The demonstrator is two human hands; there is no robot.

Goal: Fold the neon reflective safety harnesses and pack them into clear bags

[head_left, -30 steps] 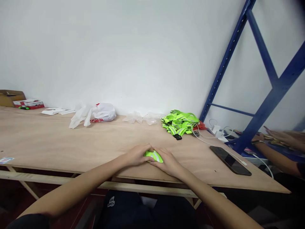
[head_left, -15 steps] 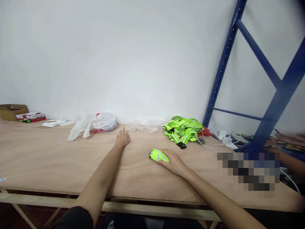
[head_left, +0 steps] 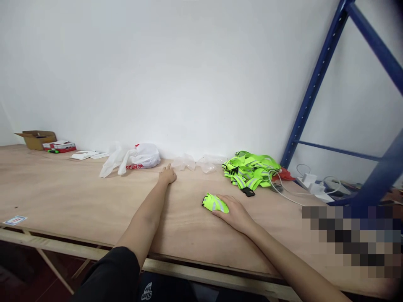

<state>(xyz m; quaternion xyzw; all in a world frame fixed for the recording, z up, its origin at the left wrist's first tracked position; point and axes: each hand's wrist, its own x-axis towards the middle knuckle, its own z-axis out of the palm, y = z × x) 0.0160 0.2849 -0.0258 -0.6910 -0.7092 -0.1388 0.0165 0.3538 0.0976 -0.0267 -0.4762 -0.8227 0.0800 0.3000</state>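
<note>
My right hand [head_left: 235, 213] is closed around a folded reflective belt [head_left: 214, 203], bright green with silver stripes and a black edge, low over the wooden table or resting on it. My left hand [head_left: 167, 174] reaches far forward, palm down and fingers stretched, with nothing seen in it. Just right of its fingertips lie crumpled clear plastic bags [head_left: 206, 163] against the wall. A tangled heap of similar green reflective belts [head_left: 252, 167] with black buckles sits beyond my right hand.
A white plastic bag [head_left: 146, 156] with red print lies left of my left hand. Farther left are white papers [head_left: 86, 154], a red-and-white box [head_left: 59, 146] and an open cardboard box [head_left: 37, 140]. Power plugs and cables [head_left: 311, 184] lie beside the blue rack [head_left: 317, 79] at right.
My view has turned to the left, so the table's things appear farther right. My left hand's fingers look less spread. My right hand keeps hold of the folded belt.
</note>
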